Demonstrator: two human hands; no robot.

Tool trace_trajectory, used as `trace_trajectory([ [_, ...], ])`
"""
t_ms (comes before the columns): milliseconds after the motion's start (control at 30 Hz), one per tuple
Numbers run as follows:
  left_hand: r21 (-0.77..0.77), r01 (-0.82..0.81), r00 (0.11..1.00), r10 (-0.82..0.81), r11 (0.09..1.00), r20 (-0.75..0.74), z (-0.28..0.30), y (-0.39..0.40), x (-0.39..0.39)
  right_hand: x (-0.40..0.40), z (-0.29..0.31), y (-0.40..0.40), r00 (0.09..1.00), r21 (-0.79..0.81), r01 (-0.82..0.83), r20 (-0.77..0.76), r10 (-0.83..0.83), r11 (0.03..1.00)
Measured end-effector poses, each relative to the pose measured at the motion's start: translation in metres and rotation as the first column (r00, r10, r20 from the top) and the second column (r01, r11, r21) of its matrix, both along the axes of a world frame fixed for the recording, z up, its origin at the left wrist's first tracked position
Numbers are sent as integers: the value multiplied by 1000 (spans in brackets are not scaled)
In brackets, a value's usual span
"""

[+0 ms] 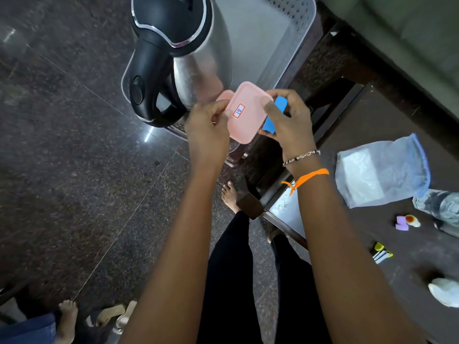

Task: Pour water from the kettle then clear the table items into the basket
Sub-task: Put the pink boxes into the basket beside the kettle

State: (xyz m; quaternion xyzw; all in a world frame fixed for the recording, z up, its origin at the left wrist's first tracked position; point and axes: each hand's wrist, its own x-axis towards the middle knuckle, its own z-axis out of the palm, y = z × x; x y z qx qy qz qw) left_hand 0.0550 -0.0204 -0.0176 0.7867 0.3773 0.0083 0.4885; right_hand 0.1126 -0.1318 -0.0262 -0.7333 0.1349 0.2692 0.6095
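Note:
A steel kettle [188,58] with a black handle and lid stands in the white perforated basket [295,38] at the table's end. In front of the basket I hold a pink box [244,112] with a small red-framed label on its lid. My left hand [207,127] grips its left edge. My right hand [289,117] grips its right side and also holds a blue piece [274,117] against it. The box's lower part is hidden under the lid and fingers.
On the dark table to the right lie a clear plastic bag [382,170], a plastic bottle [439,204], a purple block [401,223], a small orange-capped item [412,220], a yellow-and-black item [382,253] and a white object [445,291]. Another person's foot [67,319] is at the lower left.

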Motion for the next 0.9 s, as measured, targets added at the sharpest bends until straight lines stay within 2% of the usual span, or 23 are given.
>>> trace_trajectory([
  [100,-127,-78,995,85,989,51,3,-1,13,22,-2,-1,997,-78,32,66,-27,996],
  [200,-74,-18,997,23,997,68,2,3,17,48,-4,2,993,-129,56,114,-41,990],
  [300,102,178,983,-173,979,-58,-7,5,11,74,-7,8,980,-260,73,198,-21,963],
  [400,130,326,931,-294,936,-219,-15,0,2,90,-18,16,968,-419,13,232,94,908],
  [533,207,354,906,-280,912,-317,-20,-5,-3,88,-27,29,906,-672,-203,147,397,712],
  [733,229,362,897,-271,904,-349,-22,-6,-4,95,-27,43,778,-820,-377,-27,628,431],
  [833,203,352,915,-291,914,-279,-23,-6,-6,97,-28,46,727,-821,-441,-90,680,362],
  [900,220,343,928,-294,913,-229,-22,-5,-6,98,-30,46,717,-805,-458,-83,692,378],
])
